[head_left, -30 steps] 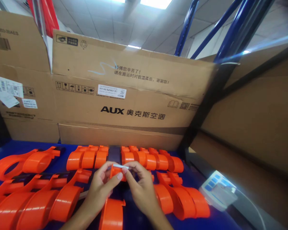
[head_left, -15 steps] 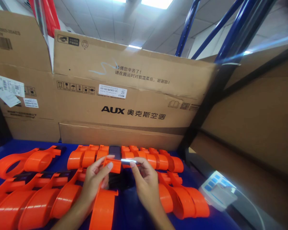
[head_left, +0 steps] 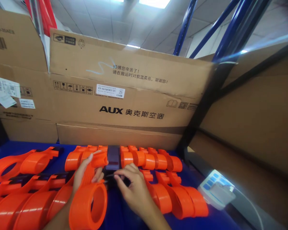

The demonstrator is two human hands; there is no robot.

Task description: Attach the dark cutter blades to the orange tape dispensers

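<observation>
My left hand (head_left: 81,171) is closed around the upper arm of an orange plastic tape dispenser (head_left: 88,204), a wide ring with a narrow arm. The ring hangs below the hand, its opening turned to the right. To the right, my right hand (head_left: 135,188) is low over the blue surface, thumb and forefinger pinched together. A thin, dark bit shows at those fingertips, too small to name. Behind the fingers lies a black thing (head_left: 109,182), partly hidden. Just beyond both hands stands a dark grey box-like item (head_left: 113,156).
Several more orange dispensers (head_left: 175,164) stand in rows on the blue surface (head_left: 120,214), left and right. A cardboard wall (head_left: 134,134) closes off the back. At right are a dark rack post (head_left: 194,121) and a white power strip (head_left: 216,188) with a plugged-in adapter and cable.
My left hand has moved left and turned the dispenser. My right hand has come away from it, down toward the black thing. The shiny metal piece formerly at its fingertips no longer shows.
</observation>
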